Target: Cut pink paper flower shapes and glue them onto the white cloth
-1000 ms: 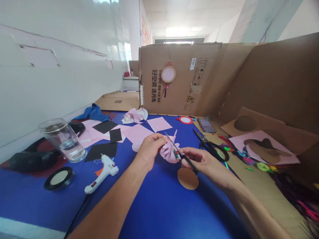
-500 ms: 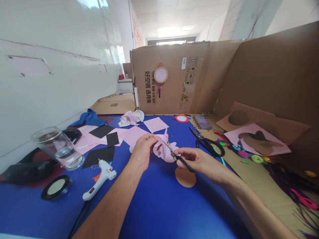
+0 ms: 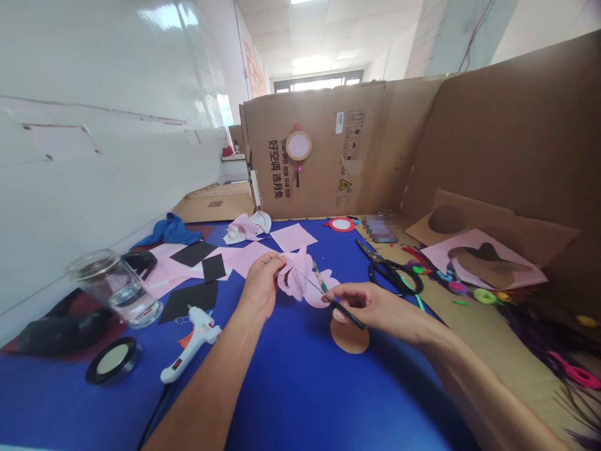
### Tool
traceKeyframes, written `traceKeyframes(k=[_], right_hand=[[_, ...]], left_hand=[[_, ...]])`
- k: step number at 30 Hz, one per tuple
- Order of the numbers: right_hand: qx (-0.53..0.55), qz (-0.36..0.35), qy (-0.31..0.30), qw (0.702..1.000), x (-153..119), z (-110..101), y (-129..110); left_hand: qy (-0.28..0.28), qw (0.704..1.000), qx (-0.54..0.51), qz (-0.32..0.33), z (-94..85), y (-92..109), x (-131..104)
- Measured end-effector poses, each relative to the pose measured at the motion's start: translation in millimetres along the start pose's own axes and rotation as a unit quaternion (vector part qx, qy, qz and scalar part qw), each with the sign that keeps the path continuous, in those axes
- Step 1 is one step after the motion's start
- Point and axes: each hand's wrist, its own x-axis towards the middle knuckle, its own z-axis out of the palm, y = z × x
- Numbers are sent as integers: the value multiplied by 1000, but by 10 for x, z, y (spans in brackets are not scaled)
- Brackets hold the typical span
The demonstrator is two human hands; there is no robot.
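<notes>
A pink paper cut-out (image 3: 292,285) with curved edges and slits is pinched at its left side between the thumb and fingers of my left hand (image 3: 260,285). My right hand (image 3: 359,304) is closed round a slim tool (image 3: 348,313) with a black handle and a thin metal tip. That tip lies across the front of the pink paper; whether it pierces it cannot be made out. A small green-and-silver piece (image 3: 319,275) shows just behind the tool. Below my right hand, a round tan disc (image 3: 350,338) rests on the blue tabletop (image 3: 291,388).
Left of my arms lie a white glue gun (image 3: 195,344), a roll of black tape (image 3: 113,361), a glass jar (image 3: 115,288) and black squares (image 3: 188,300). Large black scissors (image 3: 392,269) lie to the right. Cardboard walls (image 3: 328,156) stand behind and at right.
The pink paper and my left hand have shifted slightly left, and the paper has turned, showing more of its face. The view has tilted a little; my right hand still grips the tool.
</notes>
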Motion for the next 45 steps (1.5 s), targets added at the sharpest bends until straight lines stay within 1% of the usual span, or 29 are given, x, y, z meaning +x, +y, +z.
traceKeyframes(k=[3,5,7,8,9,11,12,13,14,21,26,29,32,36,38,42,45], right_hand=[[-24,-1,-7,1000,-20,-66,10],[-27,-12,7,1000,-12,-123,47],[-46,-15,57,997,11,-181,108],[-82,-4,98,992,27,-209,145],[-136,18,147,980,44,-235,184],[-258,73,236,934,76,-277,263],[-300,93,262,913,89,-291,298],[-326,106,278,897,100,-301,328],[-337,111,283,891,109,-306,353],[-350,123,308,876,134,-258,403],[-314,108,338,881,152,-256,439],[-275,78,354,890,174,-257,460],[-210,48,362,907,197,-248,433],[-68,16,335,940,195,-258,344],[-1,2,320,948,174,-279,303],[104,-25,303,947,125,-314,239],[160,-40,284,944,104,-297,186]], left_hand=[[8,1000,-4,2,-39,11,31],[12,1000,-6,3,-59,22,45],[15,1000,-8,4,-67,34,52],[14,1000,-9,4,-67,39,51],[13,1000,-9,3,-65,45,49],[9,1000,-8,0,-57,54,40],[6,1000,-7,-3,-52,59,35],[3,1000,-5,-6,-46,62,29],[0,1000,-3,-9,-41,65,24],[-16,1000,8,-17,-24,65,9],[-32,999,7,-20,-27,52,16],[-40,999,4,-23,-12,61,4],[-46,999,2,-27,11,78,-17],[-63,997,11,-36,20,66,-26],[-74,996,24,-41,19,42,-23],[-95,993,55,-44,39,6,-36],[-111,989,82,-50,71,8,-68]])
